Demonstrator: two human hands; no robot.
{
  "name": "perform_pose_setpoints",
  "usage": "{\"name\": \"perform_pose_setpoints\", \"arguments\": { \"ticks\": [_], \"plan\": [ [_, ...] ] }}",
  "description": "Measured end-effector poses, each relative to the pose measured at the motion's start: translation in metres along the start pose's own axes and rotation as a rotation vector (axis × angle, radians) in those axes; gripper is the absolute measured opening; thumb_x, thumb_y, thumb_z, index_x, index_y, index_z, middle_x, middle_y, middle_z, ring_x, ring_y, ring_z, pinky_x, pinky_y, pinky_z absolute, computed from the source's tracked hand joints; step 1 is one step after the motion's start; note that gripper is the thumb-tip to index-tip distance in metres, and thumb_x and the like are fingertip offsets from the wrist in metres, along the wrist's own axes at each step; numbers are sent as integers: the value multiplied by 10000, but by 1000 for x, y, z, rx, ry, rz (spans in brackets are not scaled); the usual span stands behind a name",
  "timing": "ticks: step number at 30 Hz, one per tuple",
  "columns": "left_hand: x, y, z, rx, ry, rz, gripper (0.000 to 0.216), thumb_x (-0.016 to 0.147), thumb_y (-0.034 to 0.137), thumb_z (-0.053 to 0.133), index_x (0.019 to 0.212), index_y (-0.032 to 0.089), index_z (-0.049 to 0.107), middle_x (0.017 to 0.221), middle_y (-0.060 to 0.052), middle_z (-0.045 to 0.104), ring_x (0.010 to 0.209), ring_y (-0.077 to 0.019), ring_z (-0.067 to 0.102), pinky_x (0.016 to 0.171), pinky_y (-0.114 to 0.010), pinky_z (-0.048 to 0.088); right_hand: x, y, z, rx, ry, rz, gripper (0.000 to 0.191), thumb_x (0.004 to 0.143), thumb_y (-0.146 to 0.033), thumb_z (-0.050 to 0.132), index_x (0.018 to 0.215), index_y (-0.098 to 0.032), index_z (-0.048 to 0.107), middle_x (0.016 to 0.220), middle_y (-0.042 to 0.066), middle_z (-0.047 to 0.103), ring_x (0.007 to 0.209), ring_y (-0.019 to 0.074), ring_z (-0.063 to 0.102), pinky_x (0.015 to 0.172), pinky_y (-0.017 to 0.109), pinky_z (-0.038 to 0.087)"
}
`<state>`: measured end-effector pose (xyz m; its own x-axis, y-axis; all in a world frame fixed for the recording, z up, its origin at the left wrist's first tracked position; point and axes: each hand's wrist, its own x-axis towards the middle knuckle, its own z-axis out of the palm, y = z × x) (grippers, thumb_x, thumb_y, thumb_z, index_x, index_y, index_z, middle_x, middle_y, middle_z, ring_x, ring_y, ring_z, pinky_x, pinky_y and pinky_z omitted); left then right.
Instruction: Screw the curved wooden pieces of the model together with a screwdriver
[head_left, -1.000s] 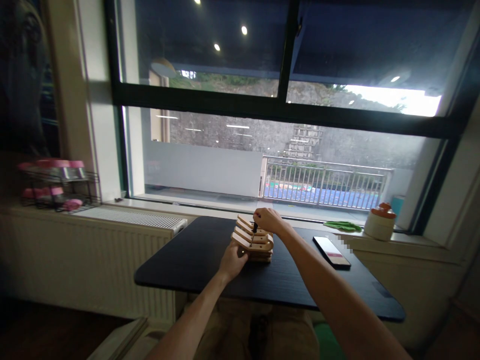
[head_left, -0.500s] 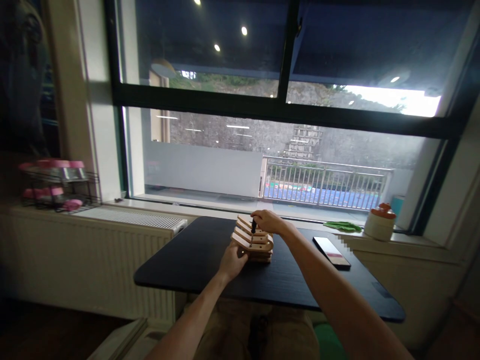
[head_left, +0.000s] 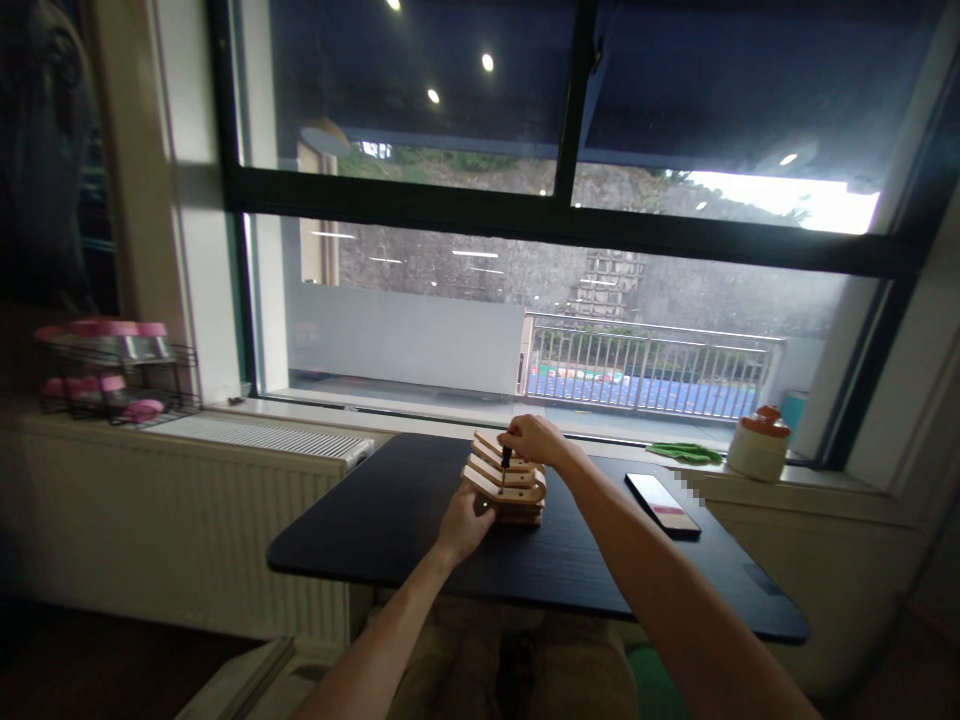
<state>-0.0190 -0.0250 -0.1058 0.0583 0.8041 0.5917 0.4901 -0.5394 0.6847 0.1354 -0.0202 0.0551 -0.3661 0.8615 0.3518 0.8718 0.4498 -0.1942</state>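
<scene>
A light wooden stand with several slanted, curved slats (head_left: 487, 482) rests on the dark table (head_left: 360, 520). My left hand (head_left: 463, 522) grips its near left side, thumb on the front and the other fingers hidden behind it. Above the slats, my right hand (head_left: 532, 440) is closed round the top of a black-handled screwdriver (head_left: 506, 457). The tool points almost straight down, and its thin shaft meets the nearest slat. Small dark holes show in the slats to the right of the shaft. The tip is too small to make out clearly.
A phone (head_left: 663, 505) lies on the table at the right. On the windowsill are a green cloth (head_left: 684, 453) and a white jar with an orange lid (head_left: 759, 445). Left of the table stand a radiator (head_left: 225, 530) and a wire rack (head_left: 120, 365) with pink-topped items.
My right hand has shifted very slightly up and left, its fingers turned a little on the screwdriver handle. The left hand and the wooden stand stay in place.
</scene>
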Motion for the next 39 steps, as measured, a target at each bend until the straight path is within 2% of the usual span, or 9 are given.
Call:
{"name": "perform_pose_setpoints", "arguments": {
  "ticks": [6, 13, 19, 29, 33, 35, 36, 37, 39],
  "plan": [
    [-1, 3, 0, -9, -14, -19, 334, 674, 131, 579, 1005, 173, 588, 1063, -55, 602, 1002, -167, 548, 889, -280, 419, 1, -5, 5, -95, 27, 13, 329, 828, -378, 407, 898, -179, 660, 837, 57, 666, 712, 137, 559, 567, 211, 309],
    [-2, 2, -1, -4, -19, -6, 338, 683, 133, 571, 1019, 171, 579, 1100, -56, 587, 1041, -168, 531, 917, -282, 403, -2, 5, 7, -43, 2, -24, 365, 866, -341, 334, 939, -187, 657, 855, 53, 668, 754, 145, 569, 637, 212, 342],
    [-1, 1, -2, 5, -5, -6, 336, 677, 138, 582, 1011, 170, 583, 1079, -61, 591, 1033, -184, 532, 925, -308, 401, -3, 0, 7, 37, -28, -88, 367, 840, -202, 360, 1135, -211, 578, 1060, 45, 634, 919, 152, 564, 749, 199, 363],
    [-1, 7, -2, -23, -1, 0, 344, 663, 139, 594, 1004, 186, 585, 1078, -46, 599, 1033, -174, 541, 919, -293, 414, -3, 3, 4, 26, -29, -74, 327, 858, -293, 380, 904, -138, 664, 766, 59, 664, 647, 113, 555, 579, 183, 353],
    [-1, 7, -8, -155, -48, -98, 404, 664, 198, 620, 1060, 158, 549, 1046, -65, 615, 991, -187, 566, 868, -311, 449, -1, 0, 3, 29, -13, -67, 311, 814, -357, 454, 926, -168, 674, 775, 37, 663, 648, 109, 535, 569, 188, 328],
    [-1, 6, -21, -184, 15, -178, 479, 676, 272, 622, 1123, 144, 507, 1073, -86, 599, 991, -200, 564, 838, -316, 459, 0, -3, 4, 21, -1, -67, 315, 810, -372, 458, 918, -176, 681, 786, 34, 664, 657, 108, 529, 573, 191, 319],
    [0, 7, -30, -147, 105, -207, 506, 683, 308, 614, 1146, 145, 491, 1111, -95, 575, 1008, -208, 552, 831, -321, 458, 0, -4, 4, 17, 0, -61, 322, 817, -372, 447, 905, -173, 684, 783, 36, 664, 658, 107, 528, 574, 191, 316],
    [1, 9, -39, -75, 237, -205, 512, 691, 335, 600, 1154, 152, 485, 1153, -98, 543, 1026, -213, 536, 841, -331, 448, 1, -5, 4, 12, -1, -51, 335, 827, -369, 429, 885, -165, 688, 777, 42, 664, 657, 107, 527, 574, 192, 315],
    [7, 20, -58, 53, 349, -93, 458, 710, 339, 572, 1133, 177, 499, 1173, -85, 521, 1036, -212, 514, 841, -336, 441, 4, -7, 5, -1, -3, -28, 373, 847, -361, 387, 842, -144, 691, 774, 61, 664, 652, 110, 527, 570, 197, 313]
  ]
}}
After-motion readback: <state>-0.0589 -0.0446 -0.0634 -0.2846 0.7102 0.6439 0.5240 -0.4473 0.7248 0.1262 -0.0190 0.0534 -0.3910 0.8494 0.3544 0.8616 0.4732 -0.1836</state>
